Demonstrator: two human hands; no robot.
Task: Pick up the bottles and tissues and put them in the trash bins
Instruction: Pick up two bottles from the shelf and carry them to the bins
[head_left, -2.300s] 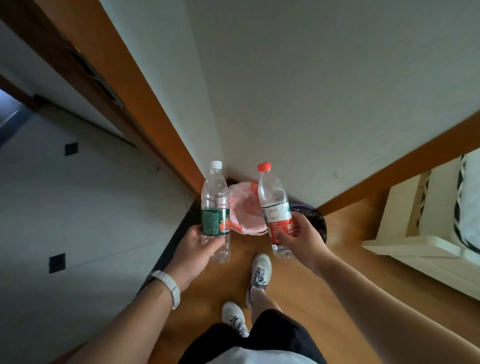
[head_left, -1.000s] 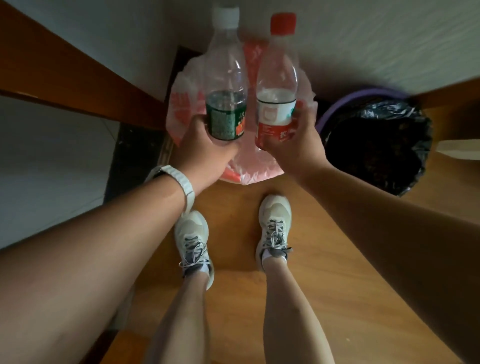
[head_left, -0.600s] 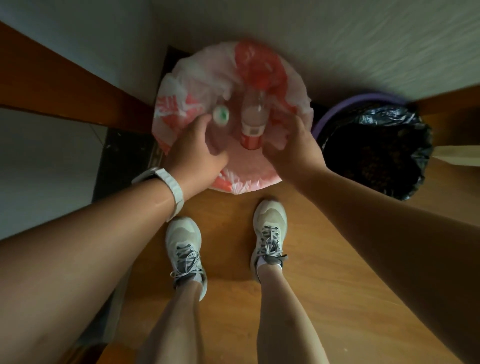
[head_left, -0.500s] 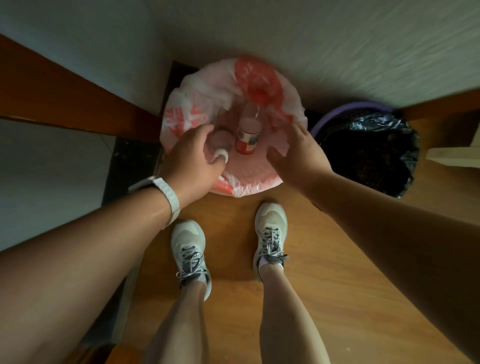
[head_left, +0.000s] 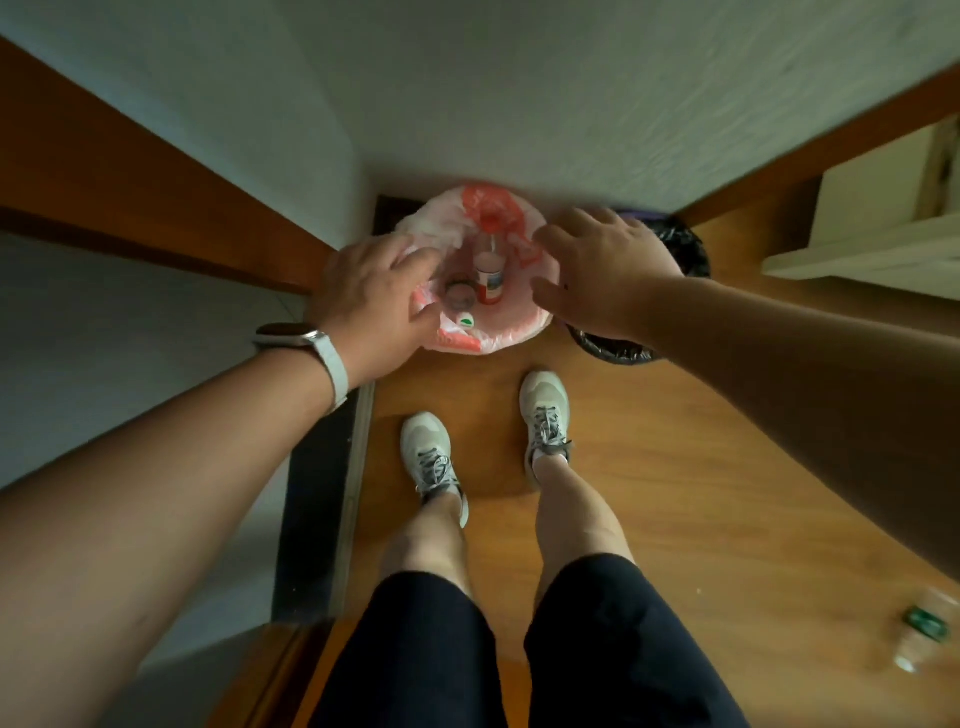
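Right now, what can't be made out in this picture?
Head view:
Black-lined bin: mostly behind the right hand; contents hidden.
Bottle on the floor: blurred near the right edge; label unreadable.
Red-labelled bottle and white-capped bottle in the pink-lined bin: too small to read labels.
Left hand covers that bin's left rim.

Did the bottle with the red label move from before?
Yes. The red-label bottle dropped out of the right hand and is now down inside the pink-bagged bin.
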